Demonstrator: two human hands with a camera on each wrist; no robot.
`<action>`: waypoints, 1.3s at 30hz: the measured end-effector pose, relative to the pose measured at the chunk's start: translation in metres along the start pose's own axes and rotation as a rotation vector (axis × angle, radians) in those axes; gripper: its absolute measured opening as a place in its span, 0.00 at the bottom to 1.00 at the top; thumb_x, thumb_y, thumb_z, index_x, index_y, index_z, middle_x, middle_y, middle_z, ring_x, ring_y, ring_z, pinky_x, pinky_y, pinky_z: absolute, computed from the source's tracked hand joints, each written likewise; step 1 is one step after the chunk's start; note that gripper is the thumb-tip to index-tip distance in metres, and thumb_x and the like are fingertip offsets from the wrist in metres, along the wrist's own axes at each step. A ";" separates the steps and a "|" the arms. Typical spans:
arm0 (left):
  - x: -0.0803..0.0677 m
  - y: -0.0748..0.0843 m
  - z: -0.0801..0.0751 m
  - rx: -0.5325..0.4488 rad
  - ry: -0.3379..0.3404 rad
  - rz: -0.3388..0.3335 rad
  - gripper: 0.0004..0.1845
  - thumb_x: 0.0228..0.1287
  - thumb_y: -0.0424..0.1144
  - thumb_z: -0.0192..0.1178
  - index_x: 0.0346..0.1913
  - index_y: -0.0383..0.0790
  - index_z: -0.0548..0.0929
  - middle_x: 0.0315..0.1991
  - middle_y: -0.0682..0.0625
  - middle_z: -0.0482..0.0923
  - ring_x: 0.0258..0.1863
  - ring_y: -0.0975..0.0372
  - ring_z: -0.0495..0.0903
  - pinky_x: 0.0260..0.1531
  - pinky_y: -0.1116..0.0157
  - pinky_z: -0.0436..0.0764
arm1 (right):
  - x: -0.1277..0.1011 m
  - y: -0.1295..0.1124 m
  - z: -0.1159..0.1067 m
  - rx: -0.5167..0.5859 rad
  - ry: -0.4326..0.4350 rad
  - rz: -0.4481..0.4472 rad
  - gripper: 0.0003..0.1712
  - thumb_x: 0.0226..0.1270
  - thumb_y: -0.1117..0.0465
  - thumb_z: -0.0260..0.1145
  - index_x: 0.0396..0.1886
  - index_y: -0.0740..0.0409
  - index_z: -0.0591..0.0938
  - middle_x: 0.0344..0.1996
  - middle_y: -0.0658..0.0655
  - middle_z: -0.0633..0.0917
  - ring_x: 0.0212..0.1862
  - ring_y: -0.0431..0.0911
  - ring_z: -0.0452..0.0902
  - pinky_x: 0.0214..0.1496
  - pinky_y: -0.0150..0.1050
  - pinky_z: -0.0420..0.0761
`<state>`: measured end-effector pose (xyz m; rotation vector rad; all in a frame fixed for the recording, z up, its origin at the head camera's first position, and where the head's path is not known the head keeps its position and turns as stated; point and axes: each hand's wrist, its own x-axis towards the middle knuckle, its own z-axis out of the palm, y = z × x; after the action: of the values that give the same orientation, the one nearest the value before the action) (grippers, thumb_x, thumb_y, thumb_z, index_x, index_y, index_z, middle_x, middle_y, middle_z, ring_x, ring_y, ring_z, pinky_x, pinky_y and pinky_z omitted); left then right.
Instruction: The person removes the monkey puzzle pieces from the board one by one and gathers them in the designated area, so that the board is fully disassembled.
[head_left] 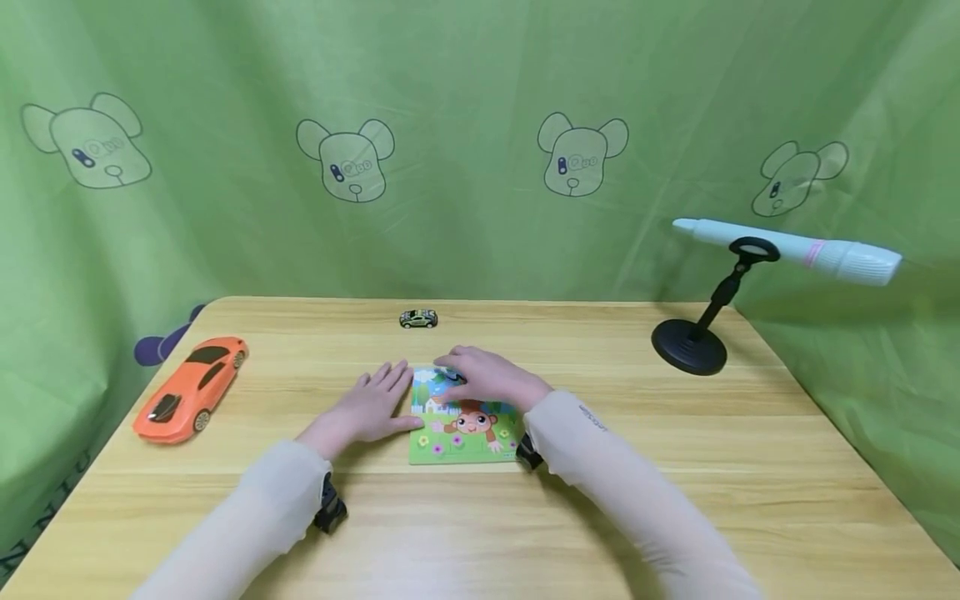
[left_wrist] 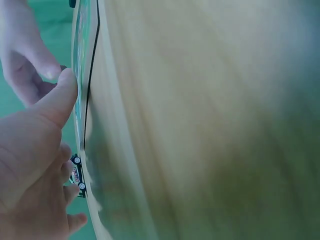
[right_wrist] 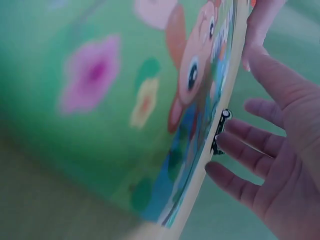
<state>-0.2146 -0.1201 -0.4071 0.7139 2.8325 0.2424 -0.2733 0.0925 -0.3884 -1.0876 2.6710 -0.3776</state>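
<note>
At the centre of the head view a flat green cartoon-monkey puzzle board lies on the light wooden table, with both hands on it. The left hand rests flat at the board's left edge, fingers straight and spread, thumb on the board. The right hand lies over the board's upper part, fingers loosely extended, pinching nothing visible — a small dark toy car sits above, an orange toy sports car at left.
</note>
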 end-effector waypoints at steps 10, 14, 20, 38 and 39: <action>0.007 0.004 0.001 0.013 -0.069 0.018 0.46 0.62 0.64 0.47 0.70 0.31 0.50 0.71 0.40 0.43 0.69 0.47 0.44 0.64 0.45 0.46 | 0.018 -0.004 0.006 -0.060 -0.084 -0.036 0.32 0.56 0.46 0.66 0.60 0.51 0.75 0.43 0.52 0.74 0.41 0.41 0.71 0.46 0.35 0.73; 0.007 0.004 0.001 0.009 -0.069 0.016 0.47 0.61 0.64 0.48 0.70 0.31 0.50 0.71 0.40 0.43 0.69 0.47 0.44 0.64 0.46 0.46 | 0.019 -0.005 0.005 -0.079 -0.095 -0.027 0.32 0.56 0.46 0.66 0.60 0.49 0.74 0.43 0.51 0.74 0.40 0.40 0.71 0.45 0.35 0.74; 0.006 0.005 0.001 0.015 -0.066 0.023 0.46 0.62 0.62 0.48 0.70 0.30 0.50 0.71 0.39 0.44 0.68 0.46 0.45 0.64 0.45 0.47 | 0.022 -0.008 0.005 -0.082 -0.114 -0.004 0.32 0.55 0.46 0.67 0.60 0.48 0.74 0.46 0.52 0.74 0.45 0.43 0.72 0.50 0.39 0.74; 0.005 0.010 -0.003 0.009 -0.060 0.017 0.44 0.62 0.59 0.50 0.69 0.29 0.52 0.70 0.38 0.47 0.68 0.46 0.47 0.64 0.46 0.48 | 0.027 -0.012 0.003 -0.041 -0.116 0.024 0.29 0.52 0.50 0.70 0.54 0.46 0.74 0.46 0.52 0.73 0.46 0.44 0.72 0.52 0.41 0.74; 0.005 0.009 -0.003 0.010 -0.061 0.015 0.44 0.62 0.59 0.51 0.69 0.29 0.52 0.70 0.38 0.47 0.68 0.46 0.47 0.64 0.46 0.48 | 0.027 -0.012 0.003 -0.036 -0.117 0.031 0.29 0.52 0.50 0.71 0.55 0.46 0.74 0.47 0.52 0.73 0.46 0.45 0.72 0.51 0.41 0.74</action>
<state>-0.2149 -0.1100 -0.4032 0.7326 2.7737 0.2063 -0.2831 0.0647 -0.3909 -1.0432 2.5978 -0.2525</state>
